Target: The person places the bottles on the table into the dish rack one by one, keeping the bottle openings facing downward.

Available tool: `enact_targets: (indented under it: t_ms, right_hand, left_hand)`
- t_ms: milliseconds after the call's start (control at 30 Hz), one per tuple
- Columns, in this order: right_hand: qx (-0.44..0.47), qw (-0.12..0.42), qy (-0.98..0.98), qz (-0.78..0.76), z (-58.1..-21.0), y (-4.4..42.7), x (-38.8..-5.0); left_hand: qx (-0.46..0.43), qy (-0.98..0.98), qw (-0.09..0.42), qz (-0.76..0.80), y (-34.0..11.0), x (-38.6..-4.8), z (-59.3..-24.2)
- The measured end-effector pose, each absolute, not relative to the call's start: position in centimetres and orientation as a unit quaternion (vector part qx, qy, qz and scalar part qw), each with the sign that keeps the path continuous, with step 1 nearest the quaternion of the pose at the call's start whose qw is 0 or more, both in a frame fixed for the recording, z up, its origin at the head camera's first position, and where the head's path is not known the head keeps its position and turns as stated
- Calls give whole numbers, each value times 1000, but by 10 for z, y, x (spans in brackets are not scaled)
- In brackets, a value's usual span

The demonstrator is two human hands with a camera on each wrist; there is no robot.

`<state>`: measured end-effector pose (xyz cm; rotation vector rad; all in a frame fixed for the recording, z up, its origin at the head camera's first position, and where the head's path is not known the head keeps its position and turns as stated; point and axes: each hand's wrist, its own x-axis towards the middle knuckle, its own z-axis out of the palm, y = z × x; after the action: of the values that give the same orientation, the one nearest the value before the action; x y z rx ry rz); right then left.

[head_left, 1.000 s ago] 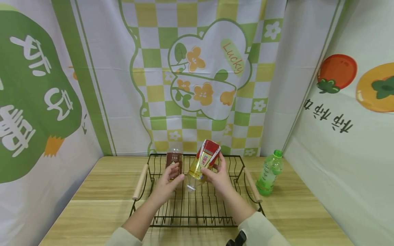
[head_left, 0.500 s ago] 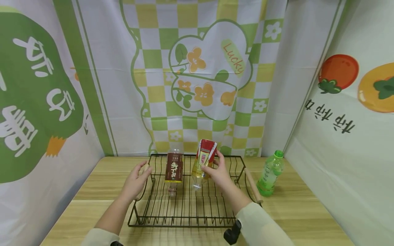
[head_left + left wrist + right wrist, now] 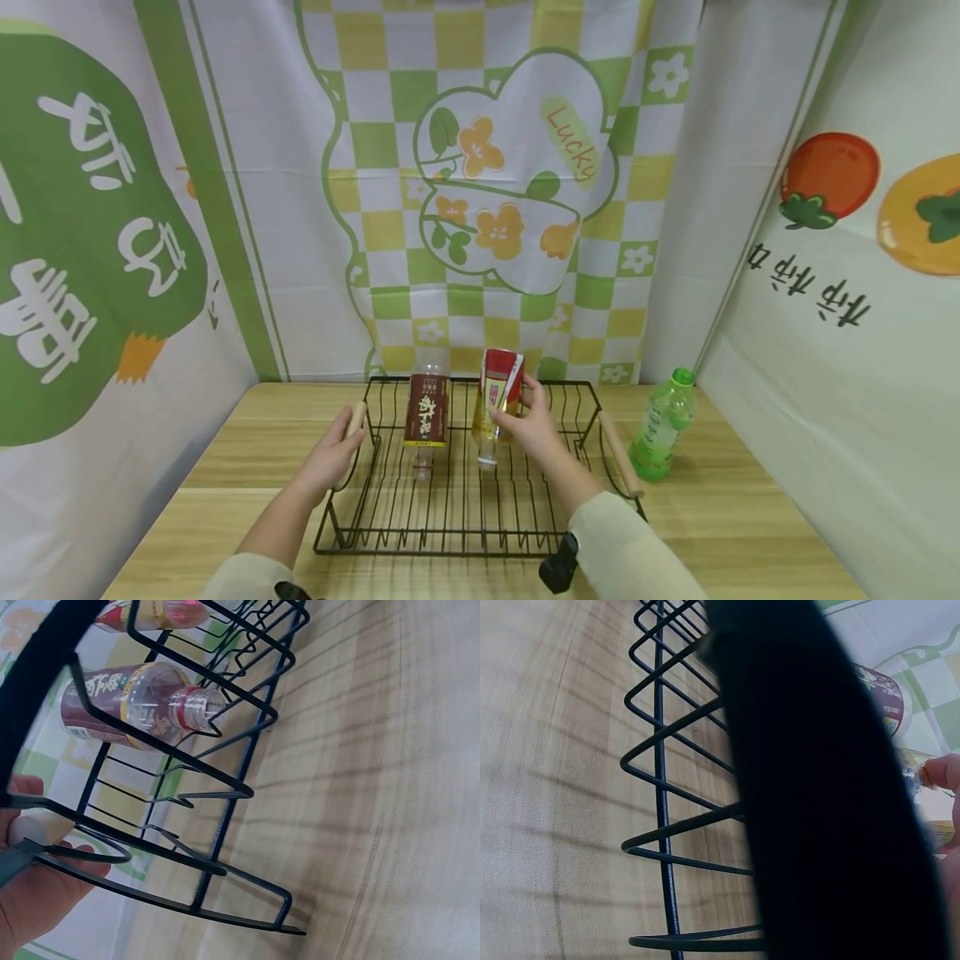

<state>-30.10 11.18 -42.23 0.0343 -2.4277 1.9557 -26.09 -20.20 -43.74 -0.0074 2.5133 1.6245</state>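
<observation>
A black wire dish rack (image 3: 465,530) with wooden side handles stands on the table. My left hand (image 3: 330,454) grips its left wooden handle (image 3: 41,826), fingers curled round it in the left wrist view. My right hand (image 3: 534,425) holds a clear bottle with a red and yellow label (image 3: 501,375), thumb across its front. That bottle is neck down among the wires, its cap low. Left of it a bottle with a brown label (image 3: 427,408) leans neck down in the rack, touched by neither hand. A dark blurred shape covers much of the right wrist view.
A green bottle (image 3: 660,429) stands upright on the wooden table (image 3: 720,500), right of the rack. The right wooden handle (image 3: 618,457) is near my right forearm. Printed cloth (image 3: 480,317) hangs behind and on both sides.
My left hand has let go of the brown-label bottle and moved left to the rack handle. The red and yellow bottle in my right hand has come down slightly and turned closer to vertical.
</observation>
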Motion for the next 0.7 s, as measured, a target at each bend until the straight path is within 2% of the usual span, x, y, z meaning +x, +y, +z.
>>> enact_targets:
  t_ms: [700]
  right_hand:
    - [38, 2, -799, 600, -435, 106, -297]
  left_hand:
    - [9, 804, 75, 590, -202, -262, -445]
